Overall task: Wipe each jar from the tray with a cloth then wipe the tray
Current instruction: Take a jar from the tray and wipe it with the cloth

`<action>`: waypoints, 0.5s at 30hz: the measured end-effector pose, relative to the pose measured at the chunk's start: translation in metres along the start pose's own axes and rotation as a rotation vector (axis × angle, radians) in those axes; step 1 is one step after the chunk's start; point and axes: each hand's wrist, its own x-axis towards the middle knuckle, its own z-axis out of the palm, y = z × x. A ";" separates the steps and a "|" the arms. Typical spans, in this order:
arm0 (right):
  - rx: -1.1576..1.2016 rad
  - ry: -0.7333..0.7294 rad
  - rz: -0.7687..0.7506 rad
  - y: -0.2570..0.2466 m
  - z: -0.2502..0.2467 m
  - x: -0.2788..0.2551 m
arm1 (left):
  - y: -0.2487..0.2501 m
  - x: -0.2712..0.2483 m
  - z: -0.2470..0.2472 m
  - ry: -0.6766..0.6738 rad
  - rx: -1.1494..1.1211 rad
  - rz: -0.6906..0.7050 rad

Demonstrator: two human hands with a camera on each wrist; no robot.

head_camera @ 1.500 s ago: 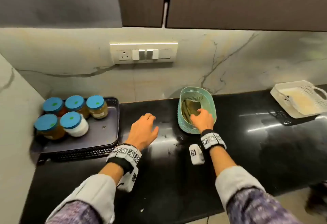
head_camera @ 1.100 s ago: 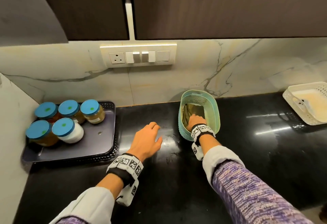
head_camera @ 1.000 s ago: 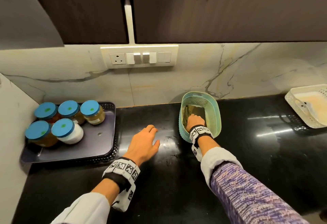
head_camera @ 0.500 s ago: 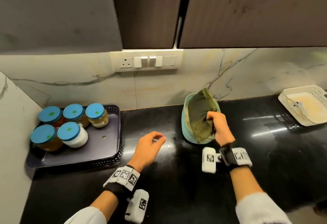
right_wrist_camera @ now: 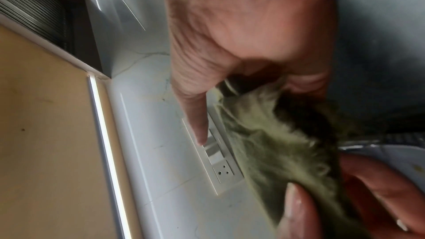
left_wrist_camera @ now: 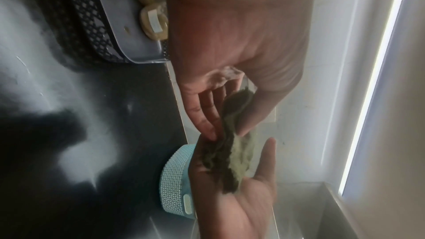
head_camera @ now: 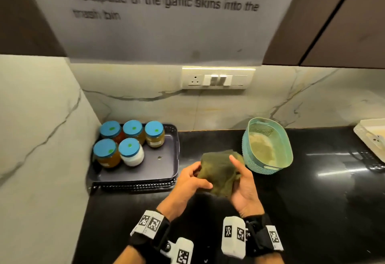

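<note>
An olive green cloth (head_camera: 218, 172) is bunched between both hands above the black counter, in front of me. My left hand (head_camera: 198, 175) pinches its left edge between thumb and fingers; the left wrist view shows that pinch on the cloth (left_wrist_camera: 227, 154). My right hand (head_camera: 237, 172) lies palm up under the cloth and grips it, thumb pointing up. Several jars (head_camera: 133, 132) with blue lids stand grouped at the back left of a dark tray (head_camera: 143, 170) to the left of my hands. No hand touches the jars or tray.
A teal plastic basket (head_camera: 268, 167) sits just right of my hands. A white basket (head_camera: 370, 130) is at the far right edge. A marble side wall closes the left. A printed paper sheet (head_camera: 166, 13) hangs from the cabinet above a switch panel (head_camera: 217, 78).
My right hand lifted the cloth out of the teal basket and carried it left, towards me. My left hand left the counter and took hold of the cloth.
</note>
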 end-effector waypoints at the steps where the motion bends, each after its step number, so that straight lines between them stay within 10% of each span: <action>1: -0.019 0.017 0.029 0.007 0.008 0.002 | -0.001 -0.005 -0.007 0.006 0.021 0.008; 8: -0.136 0.059 0.167 0.043 0.041 0.015 | 0.008 -0.027 -0.083 -0.116 0.082 -0.114; 11: -0.101 0.065 0.123 0.054 0.046 0.021 | 0.021 -0.018 -0.134 0.178 -0.101 -0.139; 15: -0.065 0.076 0.098 0.062 0.053 0.022 | 0.028 0.017 -0.192 0.633 0.913 -0.083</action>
